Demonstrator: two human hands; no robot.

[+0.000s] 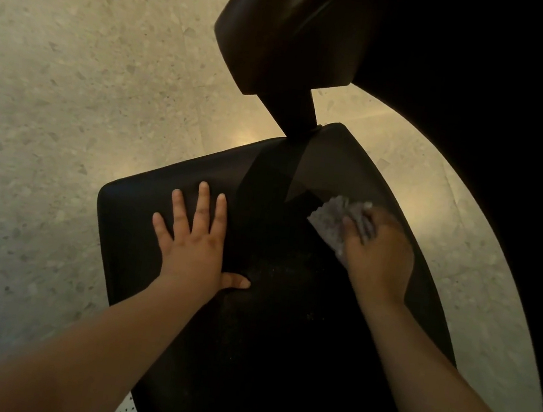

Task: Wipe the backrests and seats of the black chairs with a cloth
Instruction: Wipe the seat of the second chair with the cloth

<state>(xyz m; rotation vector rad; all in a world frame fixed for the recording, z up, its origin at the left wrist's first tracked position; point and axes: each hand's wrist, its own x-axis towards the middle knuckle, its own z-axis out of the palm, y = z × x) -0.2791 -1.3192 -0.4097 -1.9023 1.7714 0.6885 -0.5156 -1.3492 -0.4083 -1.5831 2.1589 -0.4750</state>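
A black chair fills the middle of the view, its padded seat (264, 326) below me and its black backrest (285, 35) rising at the top on a dark post (297, 116). My left hand (195, 237) lies flat on the left part of the seat, fingers spread, holding nothing. My right hand (379, 251) presses a crumpled grey-white cloth (334, 219) onto the right rear part of the seat; the hand is blurred. Part of the cloth is hidden under my fingers.
A pale speckled stone floor (73, 76) surrounds the chair on the left and behind. A large dark curved surface (516, 117) fills the upper right, close to the chair's right side.
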